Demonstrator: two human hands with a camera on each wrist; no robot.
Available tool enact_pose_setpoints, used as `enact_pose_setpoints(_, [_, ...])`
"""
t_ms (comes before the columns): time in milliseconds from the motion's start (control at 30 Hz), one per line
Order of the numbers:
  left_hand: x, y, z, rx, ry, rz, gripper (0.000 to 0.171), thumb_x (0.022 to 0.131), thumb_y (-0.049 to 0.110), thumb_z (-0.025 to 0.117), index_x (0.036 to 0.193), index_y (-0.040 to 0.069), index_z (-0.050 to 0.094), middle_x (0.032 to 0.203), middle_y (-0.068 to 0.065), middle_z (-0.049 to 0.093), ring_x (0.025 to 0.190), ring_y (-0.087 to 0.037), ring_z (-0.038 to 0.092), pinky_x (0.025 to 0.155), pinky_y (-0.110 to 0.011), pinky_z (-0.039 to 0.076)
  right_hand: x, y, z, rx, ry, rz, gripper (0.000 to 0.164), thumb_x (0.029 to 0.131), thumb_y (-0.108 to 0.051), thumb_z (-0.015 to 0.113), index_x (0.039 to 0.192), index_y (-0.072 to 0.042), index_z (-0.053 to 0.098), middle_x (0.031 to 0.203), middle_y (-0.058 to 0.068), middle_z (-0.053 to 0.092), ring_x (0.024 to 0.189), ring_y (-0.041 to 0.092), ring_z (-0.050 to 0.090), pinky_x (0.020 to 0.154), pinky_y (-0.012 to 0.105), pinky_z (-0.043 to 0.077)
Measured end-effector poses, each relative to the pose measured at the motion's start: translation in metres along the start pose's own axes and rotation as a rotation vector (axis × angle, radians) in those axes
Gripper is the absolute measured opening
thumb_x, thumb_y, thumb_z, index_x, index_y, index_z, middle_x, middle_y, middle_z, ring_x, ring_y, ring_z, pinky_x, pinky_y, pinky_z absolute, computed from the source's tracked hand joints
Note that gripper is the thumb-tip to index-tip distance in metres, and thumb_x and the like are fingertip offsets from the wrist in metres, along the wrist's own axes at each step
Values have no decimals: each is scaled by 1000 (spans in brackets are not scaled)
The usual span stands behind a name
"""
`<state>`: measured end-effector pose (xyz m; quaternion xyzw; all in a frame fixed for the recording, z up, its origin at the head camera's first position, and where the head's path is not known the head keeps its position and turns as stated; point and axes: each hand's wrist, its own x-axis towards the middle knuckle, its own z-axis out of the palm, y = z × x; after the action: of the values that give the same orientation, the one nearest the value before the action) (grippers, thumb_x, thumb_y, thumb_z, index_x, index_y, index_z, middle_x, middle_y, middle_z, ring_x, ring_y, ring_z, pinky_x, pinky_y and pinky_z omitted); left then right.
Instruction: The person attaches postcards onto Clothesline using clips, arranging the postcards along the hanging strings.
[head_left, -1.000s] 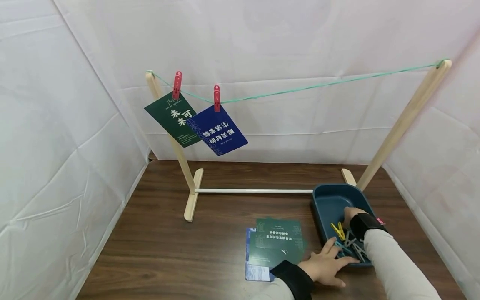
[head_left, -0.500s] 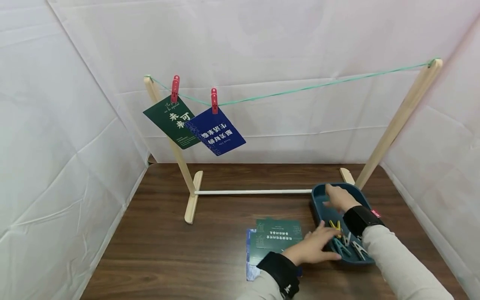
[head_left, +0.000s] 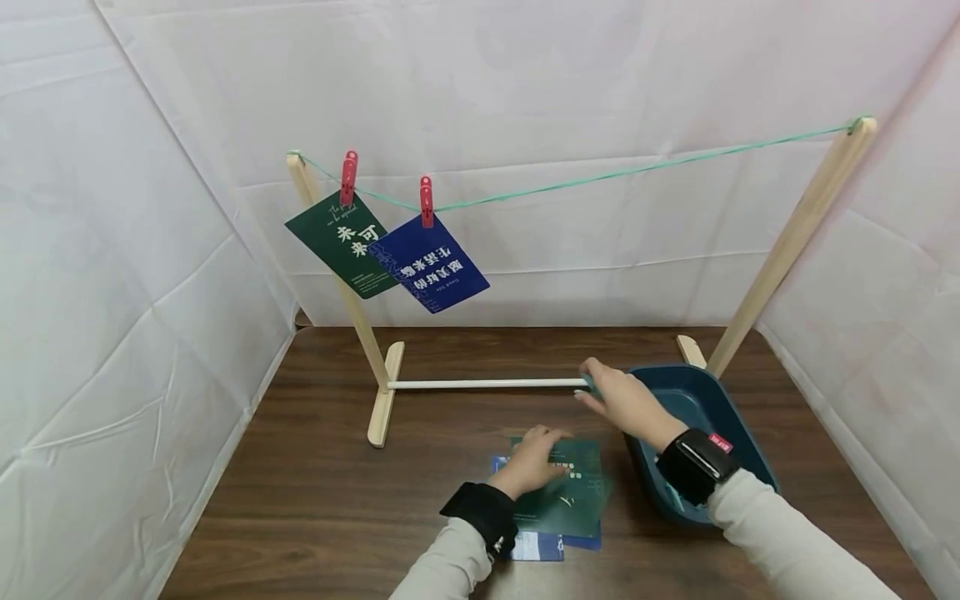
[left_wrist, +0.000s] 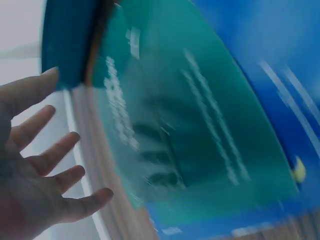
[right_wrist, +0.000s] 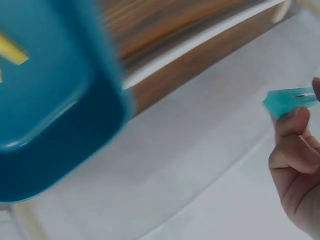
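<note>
My right hand [head_left: 630,404] pinches a teal clothespin [right_wrist: 287,101] beside the left edge of the dark blue basin [head_left: 750,446]. My left hand [head_left: 528,462] hovers over a pile of green and blue cards, its fingers spread and holding nothing in the left wrist view. The uppermost green card [head_left: 558,504] covers most of a blue card [head_left: 588,537]. From the green line [head_left: 600,178] hang a green card [head_left: 337,242] and a blue card [head_left: 431,265], overlapping a little, each under a red clothespin [head_left: 427,202].
A wooden post [head_left: 795,242] on the right and another post [head_left: 360,325] on the left carry the line. A white rod [head_left: 480,384] joins their feet low above the brown table [head_left: 300,500]. A yellow clothespin [right_wrist: 11,50] lies in the basin.
My right hand has come up out of the basin and moved left with the teal clothespin. My left hand has left the basin's near side and moved left over the cards.
</note>
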<state>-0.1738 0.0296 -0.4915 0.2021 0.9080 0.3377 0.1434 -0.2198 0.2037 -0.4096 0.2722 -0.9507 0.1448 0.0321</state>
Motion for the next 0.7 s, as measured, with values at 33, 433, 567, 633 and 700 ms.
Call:
enact_pose_setpoints(33, [-1, -3, 0, 22, -28, -19, 58, 83, 20, 73, 136, 14, 49, 140, -13, 45, 137, -35, 33, 105, -59, 34, -1, -8, -1, 5, 4, -18, 36, 89, -22, 65, 114, 0, 52, 96, 15, 67, 60, 13, 60, 54, 26, 48])
enact_pose_setpoints(433, [-6, -17, 7, 338, -167, -105, 111, 57, 38, 90, 149, 24, 28, 154, -9, 23, 145, -35, 16, 109, -66, 18, -15, -68, -14, -45, 91, -286, 38, 86, -21, 69, 116, -5, 53, 97, 8, 66, 56, 7, 55, 52, 15, 41])
enact_pose_setpoints(567, [-6, -17, 7, 337, -123, -76, 103, 60, 36, 89, 146, 21, 35, 152, -8, 30, 142, -34, 24, 108, -64, 25, -19, -75, -14, -64, 89, -301, 39, 86, -22, 69, 118, -7, 52, 100, 7, 64, 55, 4, 50, 53, 15, 39])
enact_pose_setpoints(633, [-7, -17, 5, 319, -133, -62, 99, 63, 34, 88, 146, 21, 36, 152, -7, 32, 141, -34, 27, 107, -61, 29, -22, -77, -12, -72, 88, -301, 40, 86, -21, 69, 118, -7, 52, 101, 6, 63, 56, 4, 49, 54, 14, 38])
enact_pose_setpoints(700, [-8, -17, 3, 281, -150, -50, 96, 64, 32, 87, 145, 21, 37, 151, -8, 34, 139, -34, 31, 106, -57, 34, -24, -77, -11, -66, 82, -300, 39, 86, -21, 68, 119, -8, 51, 102, 6, 62, 56, 3, 47, 54, 14, 37])
